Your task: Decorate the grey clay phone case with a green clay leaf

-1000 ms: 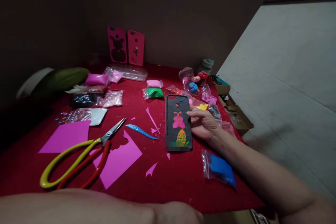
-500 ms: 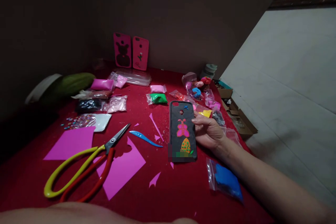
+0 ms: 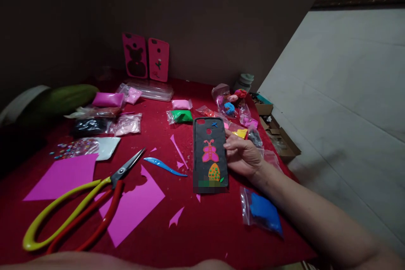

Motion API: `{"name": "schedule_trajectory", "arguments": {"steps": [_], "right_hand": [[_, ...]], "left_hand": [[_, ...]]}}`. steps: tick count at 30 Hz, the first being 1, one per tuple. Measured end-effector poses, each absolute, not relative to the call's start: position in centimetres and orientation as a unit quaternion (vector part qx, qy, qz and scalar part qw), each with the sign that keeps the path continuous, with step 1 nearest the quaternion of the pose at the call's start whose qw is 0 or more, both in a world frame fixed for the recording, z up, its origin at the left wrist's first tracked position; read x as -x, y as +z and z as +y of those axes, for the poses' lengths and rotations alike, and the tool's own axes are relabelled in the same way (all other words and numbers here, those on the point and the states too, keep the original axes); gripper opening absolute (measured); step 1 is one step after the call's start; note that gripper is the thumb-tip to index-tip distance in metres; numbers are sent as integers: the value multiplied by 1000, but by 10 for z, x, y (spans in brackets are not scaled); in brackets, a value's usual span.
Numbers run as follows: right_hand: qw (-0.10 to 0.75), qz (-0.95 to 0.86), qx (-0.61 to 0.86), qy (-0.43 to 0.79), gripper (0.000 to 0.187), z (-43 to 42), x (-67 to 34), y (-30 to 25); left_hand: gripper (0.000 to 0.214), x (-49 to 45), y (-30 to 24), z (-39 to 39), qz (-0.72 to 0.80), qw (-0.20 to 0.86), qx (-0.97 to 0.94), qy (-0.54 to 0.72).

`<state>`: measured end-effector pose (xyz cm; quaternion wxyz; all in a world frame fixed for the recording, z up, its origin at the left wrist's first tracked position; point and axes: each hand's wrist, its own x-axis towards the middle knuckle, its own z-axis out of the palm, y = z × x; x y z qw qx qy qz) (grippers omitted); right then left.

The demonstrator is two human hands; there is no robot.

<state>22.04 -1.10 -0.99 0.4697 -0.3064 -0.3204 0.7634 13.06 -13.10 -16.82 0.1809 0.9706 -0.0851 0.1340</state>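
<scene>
In the centre of the head view, the right hand (image 3: 243,158) has its fingers closed on the right rim of a black phone case (image 3: 209,152), decorated with a pink clay butterfly and an orange egg, on the red cloth-covered table (image 3: 205,228). Gripping only the rim seems wise, sparing the soft figures. Yellow-and-red-handled steel scissors (image 3: 79,206) lie at lower left. The left hand is not visible.

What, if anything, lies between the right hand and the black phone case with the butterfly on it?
Nothing visible does. The right hand grips the phone case by its right edge, so the two touch directly. The blue tool lies apart on the cloth to the case's left.
</scene>
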Motion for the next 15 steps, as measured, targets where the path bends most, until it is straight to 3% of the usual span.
{"name": "schedule_trajectory", "arguments": {"steps": [15], "right_hand": [[478, -311, 310, 761, 41, -7, -221, -14]], "left_hand": [[24, -107, -135, -137, -78, 158, -976, 130]]}}
